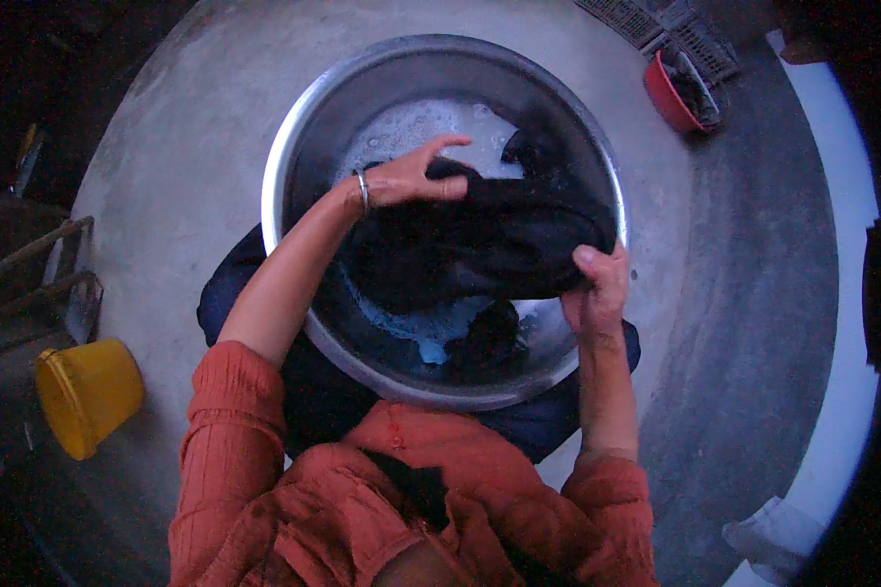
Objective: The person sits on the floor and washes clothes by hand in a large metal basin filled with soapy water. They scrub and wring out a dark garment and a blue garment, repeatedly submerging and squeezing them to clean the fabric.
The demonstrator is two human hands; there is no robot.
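Note:
A wide metal basin (282, 161) stands in front of me with soapy water (426, 127) in it. Stretched across it is a piece of wet black cloth (480, 240). My right hand (597, 289) pinches the cloth's right end near the basin's rim, thumb on top. At the cloth's far left edge is my left hand (416, 181), with thumb and fingers spread apart and a bangle (363, 191) on the wrist. Whether its hidden lower side touches the cloth I cannot tell. Light blue cloth (426, 333) and another dark bundle (494, 338) lie in the near part of the basin.
On the concrete floor (186, 127), a yellow bucket (93, 391) lies tilted at the left, beside a dark framed object (49, 284). At the far right are a red basin (671, 93) and grey plastic crates (690, 39). My knees flank the metal basin.

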